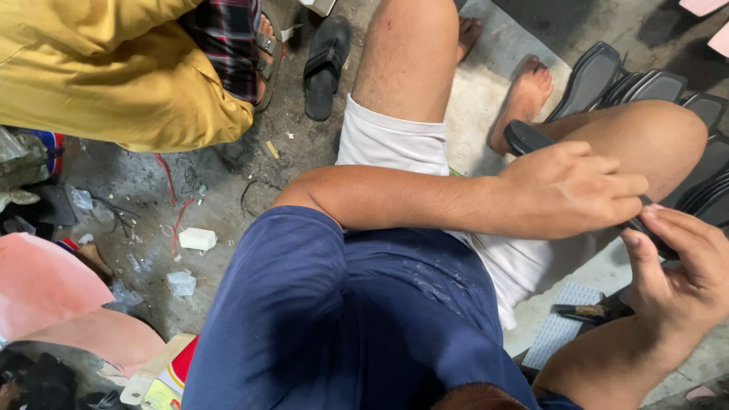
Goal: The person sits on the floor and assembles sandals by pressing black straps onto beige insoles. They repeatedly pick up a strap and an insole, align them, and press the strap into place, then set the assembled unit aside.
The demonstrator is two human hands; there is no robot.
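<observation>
A black shoe sole point(526, 137) lies across my bent knee, slanting from upper left to lower right. My left hand point(571, 190) reaches across my body and covers the middle of the sole, fingers curled over it. My right hand point(676, 275) grips the sole's near end between thumb and fingers. Most of the sole is hidden under the two hands. I sit low in a blue shirt and white shorts, bare feet on the concrete floor.
A row of black soles point(645, 85) leans at the upper right. A dark-handled tool point(581, 310) lies on a patterned white sheet point(558, 334). Another person in a yellow shirt point(99, 68) sits at the upper left beside a black sandal point(326, 64). Pink sheets point(53, 292) and a white block point(197, 239) lie at the left.
</observation>
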